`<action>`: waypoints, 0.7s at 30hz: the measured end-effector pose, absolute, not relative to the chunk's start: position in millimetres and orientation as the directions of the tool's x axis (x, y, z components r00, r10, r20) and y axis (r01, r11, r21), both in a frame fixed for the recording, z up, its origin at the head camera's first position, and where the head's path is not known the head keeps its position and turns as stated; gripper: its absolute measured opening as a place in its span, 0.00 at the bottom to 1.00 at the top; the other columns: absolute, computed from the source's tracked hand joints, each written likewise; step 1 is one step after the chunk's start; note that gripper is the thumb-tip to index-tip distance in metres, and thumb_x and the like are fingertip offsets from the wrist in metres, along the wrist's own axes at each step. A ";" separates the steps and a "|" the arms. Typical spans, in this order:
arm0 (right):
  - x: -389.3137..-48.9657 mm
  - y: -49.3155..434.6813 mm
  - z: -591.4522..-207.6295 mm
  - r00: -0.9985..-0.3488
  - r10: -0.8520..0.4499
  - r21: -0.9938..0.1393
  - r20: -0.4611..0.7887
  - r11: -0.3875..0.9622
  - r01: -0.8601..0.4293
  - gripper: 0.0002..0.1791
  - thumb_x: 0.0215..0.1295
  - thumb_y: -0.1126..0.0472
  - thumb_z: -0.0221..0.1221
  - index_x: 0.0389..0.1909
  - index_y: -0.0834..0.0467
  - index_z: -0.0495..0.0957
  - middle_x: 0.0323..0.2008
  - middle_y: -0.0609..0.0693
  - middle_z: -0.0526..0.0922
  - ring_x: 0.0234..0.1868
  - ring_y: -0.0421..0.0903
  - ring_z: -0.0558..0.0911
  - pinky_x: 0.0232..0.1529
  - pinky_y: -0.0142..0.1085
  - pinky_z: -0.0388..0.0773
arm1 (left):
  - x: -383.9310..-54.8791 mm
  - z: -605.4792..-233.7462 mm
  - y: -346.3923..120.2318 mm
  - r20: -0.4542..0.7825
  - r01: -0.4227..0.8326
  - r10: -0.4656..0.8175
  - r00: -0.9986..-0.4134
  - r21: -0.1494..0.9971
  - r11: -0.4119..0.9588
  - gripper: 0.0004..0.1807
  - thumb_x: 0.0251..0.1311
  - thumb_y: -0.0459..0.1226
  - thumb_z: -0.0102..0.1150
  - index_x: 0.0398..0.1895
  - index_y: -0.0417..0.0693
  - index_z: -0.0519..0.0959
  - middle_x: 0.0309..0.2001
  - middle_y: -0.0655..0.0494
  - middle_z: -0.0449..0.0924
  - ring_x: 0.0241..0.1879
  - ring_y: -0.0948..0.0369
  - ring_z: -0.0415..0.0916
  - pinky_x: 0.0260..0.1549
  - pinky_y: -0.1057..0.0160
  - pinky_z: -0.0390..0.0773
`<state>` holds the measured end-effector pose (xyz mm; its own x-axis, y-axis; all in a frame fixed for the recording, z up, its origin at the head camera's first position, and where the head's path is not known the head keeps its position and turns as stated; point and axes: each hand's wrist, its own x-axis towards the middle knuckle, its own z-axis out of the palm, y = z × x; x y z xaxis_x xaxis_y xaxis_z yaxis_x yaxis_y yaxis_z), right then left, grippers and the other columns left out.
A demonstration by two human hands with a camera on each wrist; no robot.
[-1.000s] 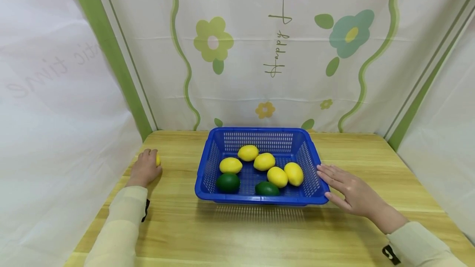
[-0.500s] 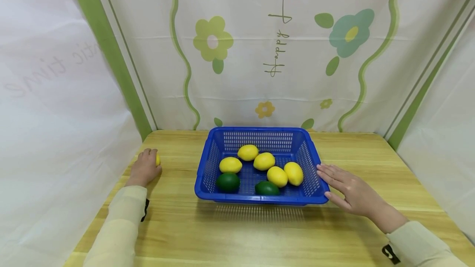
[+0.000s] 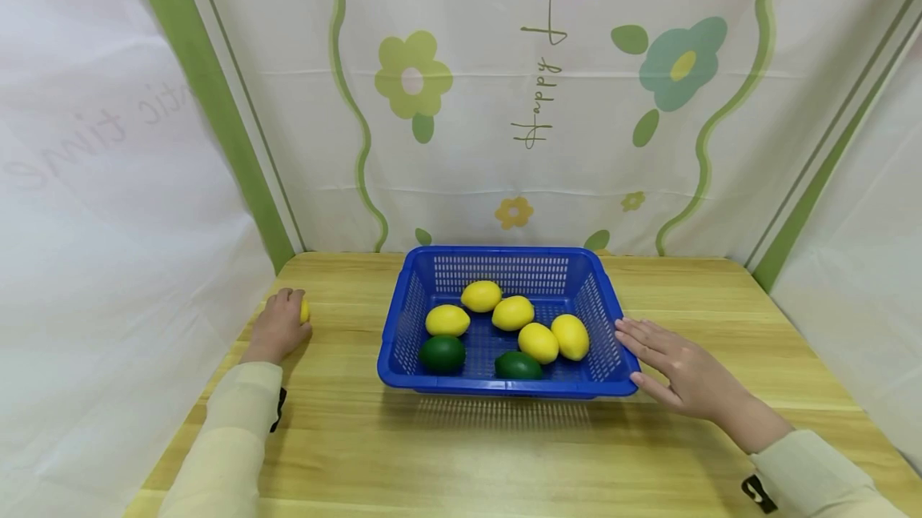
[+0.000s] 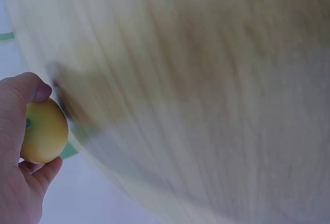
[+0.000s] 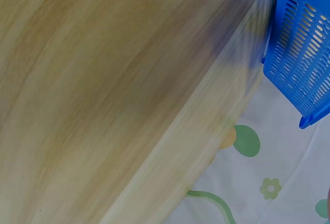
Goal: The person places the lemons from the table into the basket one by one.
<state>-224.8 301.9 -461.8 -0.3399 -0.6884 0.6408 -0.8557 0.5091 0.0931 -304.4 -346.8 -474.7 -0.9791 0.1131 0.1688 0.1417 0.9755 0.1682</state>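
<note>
At the table's left side, my left hand (image 3: 276,330) grips a yellow-orange fruit (image 4: 47,131) with a small green stem spot. In the left wrist view the thumb lies over one side of it and fingertips press the other; in the head view the hand mostly hides it. A blue plastic basket (image 3: 504,387) sits mid-table, holding several yellow lemons (image 3: 513,313) and two dark green, lime-shaped fruits (image 3: 442,354). My right hand (image 3: 680,370) rests with straight fingers against the basket's right rim, thumb near its front corner.
The wooden table (image 3: 338,446) carries the basket near its back. Behind it hangs a white curtain (image 3: 468,166) printed with flowers and lettering. Further white cloth (image 3: 108,262) closes off the left side, and more hangs on the right.
My left hand and forearm have shifted very slightly to the left, still gripping the fruit. The right hand, the basket and its contents look unchanged.
</note>
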 end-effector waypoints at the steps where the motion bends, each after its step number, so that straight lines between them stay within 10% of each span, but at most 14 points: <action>1: -224.8 302.0 -461.9 -0.340 -0.688 0.092 0.641 0.509 -0.856 0.33 0.76 0.44 0.42 0.58 0.70 0.76 0.59 0.64 0.75 0.62 0.56 0.73 0.70 0.36 0.55 | -303.9 -474.0 -346.8 0.170 0.141 0.112 -0.979 0.169 0.975 0.34 0.55 0.31 0.60 0.64 0.24 0.61 0.58 0.22 0.61 0.56 0.30 0.62 0.48 0.35 0.71; 21: -221.8 303.3 -461.8 -0.386 -0.691 0.066 0.611 0.531 -0.845 0.34 0.76 0.43 0.42 0.59 0.69 0.75 0.61 0.63 0.74 0.65 0.54 0.71 0.70 0.34 0.53 | -301.7 -465.0 -340.1 0.238 0.218 0.189 -0.953 0.099 0.971 0.32 0.57 0.30 0.58 0.63 0.25 0.61 0.61 0.25 0.59 0.61 0.32 0.58 0.56 0.35 0.66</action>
